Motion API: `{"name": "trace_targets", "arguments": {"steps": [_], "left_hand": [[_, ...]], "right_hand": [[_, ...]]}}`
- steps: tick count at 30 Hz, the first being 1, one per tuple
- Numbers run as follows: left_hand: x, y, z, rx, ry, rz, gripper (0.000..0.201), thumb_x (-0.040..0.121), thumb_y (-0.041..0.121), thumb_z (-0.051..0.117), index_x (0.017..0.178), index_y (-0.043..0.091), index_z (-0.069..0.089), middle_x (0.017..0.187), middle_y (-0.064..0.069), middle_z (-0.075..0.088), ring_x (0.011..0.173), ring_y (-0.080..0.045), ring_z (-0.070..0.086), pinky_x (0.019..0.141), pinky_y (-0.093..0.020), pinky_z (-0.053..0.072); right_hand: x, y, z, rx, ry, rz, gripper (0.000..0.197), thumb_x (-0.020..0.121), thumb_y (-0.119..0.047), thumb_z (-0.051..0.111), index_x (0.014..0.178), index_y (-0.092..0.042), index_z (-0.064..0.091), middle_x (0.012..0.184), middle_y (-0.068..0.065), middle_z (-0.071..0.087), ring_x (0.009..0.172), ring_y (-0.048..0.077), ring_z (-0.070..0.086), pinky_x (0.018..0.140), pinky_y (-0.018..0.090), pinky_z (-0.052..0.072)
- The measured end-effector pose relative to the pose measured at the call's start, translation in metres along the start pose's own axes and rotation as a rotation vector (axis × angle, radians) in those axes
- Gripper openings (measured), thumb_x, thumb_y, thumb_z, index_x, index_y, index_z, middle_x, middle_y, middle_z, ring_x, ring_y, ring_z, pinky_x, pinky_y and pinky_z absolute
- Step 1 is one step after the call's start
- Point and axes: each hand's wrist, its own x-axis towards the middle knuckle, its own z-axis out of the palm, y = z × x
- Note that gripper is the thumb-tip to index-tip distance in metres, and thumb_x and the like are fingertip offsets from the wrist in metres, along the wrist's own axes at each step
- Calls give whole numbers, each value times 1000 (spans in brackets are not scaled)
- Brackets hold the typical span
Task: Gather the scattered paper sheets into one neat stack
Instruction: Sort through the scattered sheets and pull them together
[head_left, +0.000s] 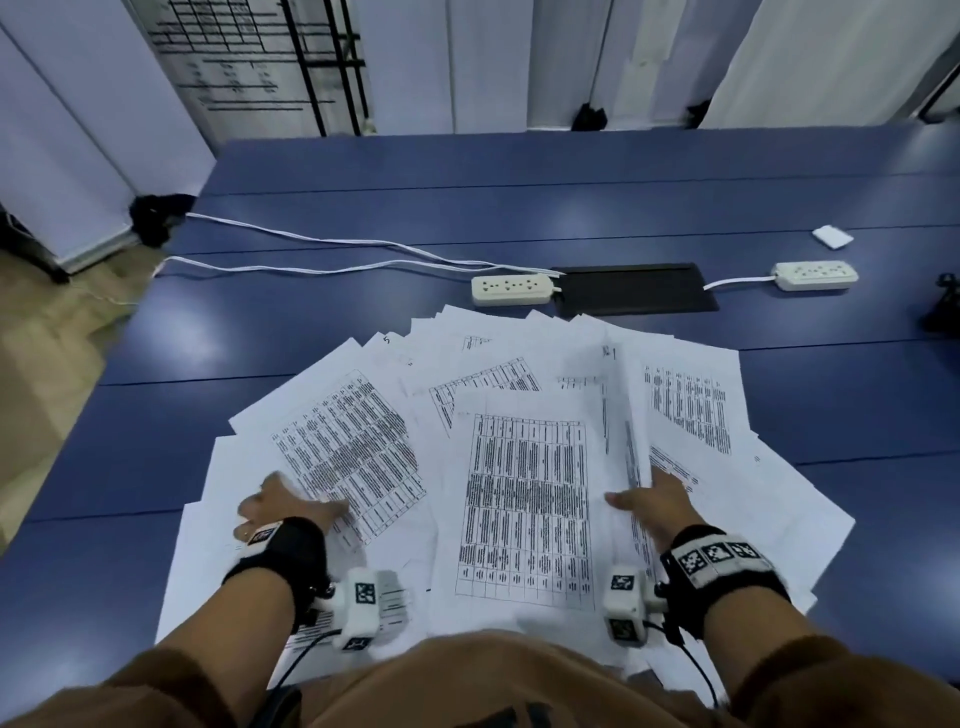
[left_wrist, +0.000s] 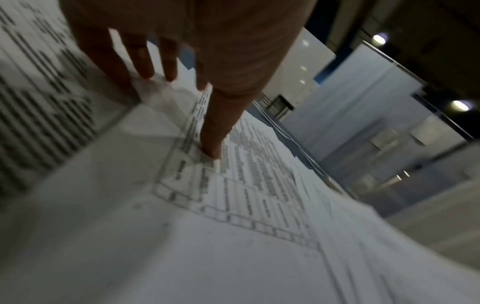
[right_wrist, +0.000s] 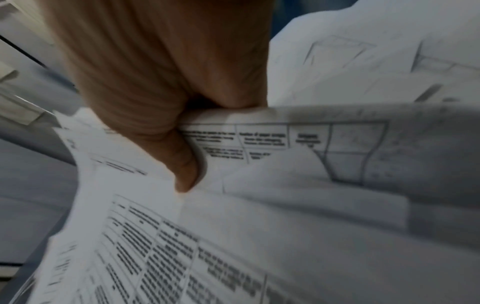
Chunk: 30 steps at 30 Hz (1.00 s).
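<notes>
While both hands work the spread, the head view gives me paper sheets (head_left: 524, 499) fanned wide across the blue worktop (head_left: 519, 218), overlapping at every angle, nowhere near one stack. My left hand (head_left: 283, 506) lies on the left-side sheets, my right hand (head_left: 657, 501) at the edge of a bunch right of centre. Two power strips (head_left: 511, 289) sit beyond the fan.

Left wrist view: fingers (left_wrist: 140, 59) straight and spread, thumb tip pressing a printed sheet (left_wrist: 233, 185). Flat hand, nothing gripped.

Right wrist view: right hand (right_wrist: 161, 86) gripping, thumb clamped over the edge of several sheets (right_wrist: 259, 139), which buckle beside it. Blurred; I cannot count them.

Risks, my judgement: hard pinch may crease those sheets; dragging inward under a flat palm could shear loose layers and push near-edge sheets off the worktop; mixed angles may jam when squaring.
</notes>
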Motion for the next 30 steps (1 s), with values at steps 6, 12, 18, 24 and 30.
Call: {"name": "trace_targets", "arguments": {"steps": [6,12,18,24,30], "left_hand": [[13,-6,-4,46,-79,238,87,59,32,89,134,34,46,140,-10,35,128,-37,32,105,-40,28],[22,-3,-10,-164,-144,367,89,58,2,85,133,34,49,122,-11,54,112,-34,50,92,-41,47],[20,0,5,-418,-340,474,84,69,-23,51,125,39,49,94,-26,64,75,-27,57,59,-28,45],[8,16,-1,-453,-531,514,93,66,-27,56,142,23,39,104,-35,58,90,-46,61,76,-40,54],[26,10,-15,-361,-517,567,78,77,-19,47,143,22,37,144,-23,43,113,-19,50,88,-15,41]], "right_hand": [[1,3,-11,90,161,-17,54,83,4,68,133,2,48,125,19,59,110,32,56,102,44,42],[-17,-9,-8,178,82,20,52,88,-1,65,137,1,44,138,21,51,128,37,48,109,44,34],[-29,-26,20,127,36,-38,51,87,-5,66,134,1,47,125,13,58,120,34,53,104,43,37],[-34,-17,61,49,-52,32,88,78,-7,77,149,-3,25,152,18,36,137,37,38,114,52,29],[-34,1,61,-191,207,-79,69,76,-18,81,135,-4,47,135,17,54,124,33,51,107,43,40]]}}
